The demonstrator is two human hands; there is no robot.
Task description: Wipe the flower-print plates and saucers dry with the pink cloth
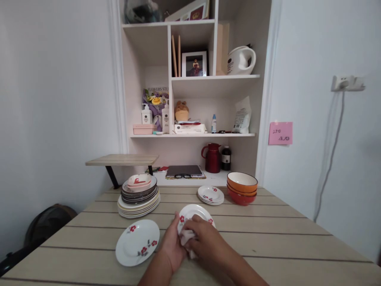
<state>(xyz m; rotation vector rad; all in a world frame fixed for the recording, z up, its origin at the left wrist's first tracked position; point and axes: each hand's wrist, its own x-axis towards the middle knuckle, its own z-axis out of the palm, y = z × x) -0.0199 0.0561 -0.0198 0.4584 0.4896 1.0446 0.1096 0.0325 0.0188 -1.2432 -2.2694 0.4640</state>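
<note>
My left hand (173, 243) grips the left rim of a white plate (195, 211) with red flowers, held tilted above the table. Bunched in my right hand (205, 238) is a whitish cloth or tissue (187, 237), pressed against the near part of that plate. My right fingers curl over the cloth and hide some of it. To the left, another flowered plate (133, 240) lies flat on the table. Beyond my hands sits a small stack of flowered plates (210, 194).
A tall stack of plates (139, 196) stands at the back left, topped by a pink-rimmed dish (139, 180). Orange and red bowls (242, 188) are stacked at the back right. Behind the wooden table (282, 238), a shelf unit holds a red jug (212, 158) and a dark bottle (226, 158).
</note>
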